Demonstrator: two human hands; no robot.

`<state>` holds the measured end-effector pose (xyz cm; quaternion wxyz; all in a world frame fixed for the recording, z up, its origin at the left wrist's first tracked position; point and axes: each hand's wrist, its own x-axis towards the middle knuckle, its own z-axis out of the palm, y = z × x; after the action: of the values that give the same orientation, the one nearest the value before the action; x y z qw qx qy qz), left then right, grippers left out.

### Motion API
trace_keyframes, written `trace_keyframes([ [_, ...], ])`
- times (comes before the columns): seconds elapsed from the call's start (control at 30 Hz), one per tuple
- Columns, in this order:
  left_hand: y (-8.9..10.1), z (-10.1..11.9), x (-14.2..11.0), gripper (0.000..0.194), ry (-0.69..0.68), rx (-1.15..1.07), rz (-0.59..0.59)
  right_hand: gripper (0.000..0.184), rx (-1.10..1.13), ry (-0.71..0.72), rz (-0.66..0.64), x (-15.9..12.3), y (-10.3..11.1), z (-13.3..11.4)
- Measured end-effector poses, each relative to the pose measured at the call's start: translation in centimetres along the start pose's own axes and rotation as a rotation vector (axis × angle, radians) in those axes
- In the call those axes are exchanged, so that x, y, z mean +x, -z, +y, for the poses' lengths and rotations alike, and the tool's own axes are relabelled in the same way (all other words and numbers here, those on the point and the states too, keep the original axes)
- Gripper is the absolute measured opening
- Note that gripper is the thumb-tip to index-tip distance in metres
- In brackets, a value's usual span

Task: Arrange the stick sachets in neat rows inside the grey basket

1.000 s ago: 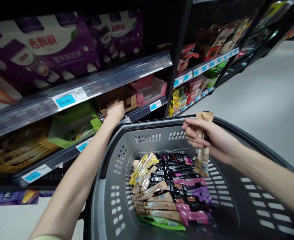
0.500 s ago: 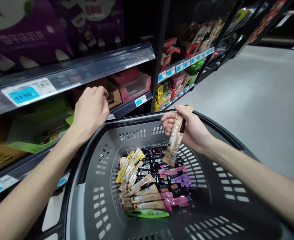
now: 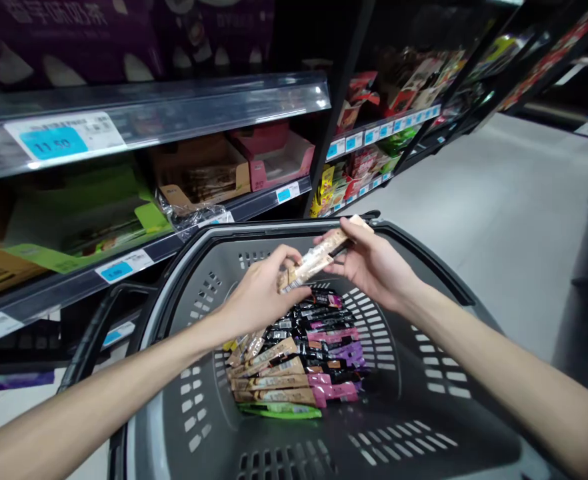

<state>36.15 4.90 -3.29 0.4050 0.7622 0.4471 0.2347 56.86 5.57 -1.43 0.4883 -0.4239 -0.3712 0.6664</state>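
Observation:
Above the grey shopping basket [image 3: 399, 393], a small bunch of tan stick packets [image 3: 315, 259] slants between my hands. My right hand [image 3: 371, 263] is closed round the upper end. At the lower end my left hand [image 3: 267, 283] pinches the packets between thumb and fingers. Below them, rows of stick packets lie on the basket floor: tan ones [image 3: 269, 383] on the left, black and pink ones [image 3: 331, 335] on the right, and a green one [image 3: 280, 410] nearest me. My left hand and forearm hide some yellow packets at the left.
On the lower shelf stand a brown carton [image 3: 214, 170] of stick packets, an open pink carton [image 3: 281, 160] and a green carton [image 3: 84, 213]. Crumpled clear plastic [image 3: 189, 217] hangs by the brown carton. A shelf edge [image 3: 199, 110] juts out above them. Aisle floor [image 3: 499, 220] stretches to the right.
My left hand has come from the brown carton down to the packets in my right hand. Those packets have tilted from near upright to a flatter slant. The view has shifted rightward.

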Motion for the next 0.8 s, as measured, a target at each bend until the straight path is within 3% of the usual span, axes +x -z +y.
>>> trace_keyframes([
  [0.07, 0.7, -0.2, 0.3, 0.033, -0.017, -0.041, 0.035, 0.016, -0.028, 0.002, -0.095, 0.0, 0.1, 0.0],
  [0.13, 1.4, -0.2, 0.5, 0.031, -0.017, -0.09, -0.009, 0.029, -0.071, 0.007, -0.139, 0.0, 0.2, 0.3],
  [0.27, 1.8, 0.2, 0.5, 0.054, 0.054, -0.148, -0.21, 0.035, -0.125, -0.013, -0.098, 0.0, 0.1, 1.0],
  [0.4, 1.2, -0.1, 0.3, 0.05, 0.037, -0.245, -0.333, 0.035, -0.186, 0.039, -0.069, 0.1, 0.1, 1.3],
  [0.57, 0.9, -1.0, 0.7, 0.026, -0.021, -0.27, -0.203, 0.037, -0.302, 0.04, -0.009, -0.2, -0.3, 1.7],
  [0.8, 1.0, -0.9, 0.9, 0.023, 0.044, -0.437, -0.17, 0.035, -0.31, 0.028, 0.001, -0.3, -0.5, 2.3],
])
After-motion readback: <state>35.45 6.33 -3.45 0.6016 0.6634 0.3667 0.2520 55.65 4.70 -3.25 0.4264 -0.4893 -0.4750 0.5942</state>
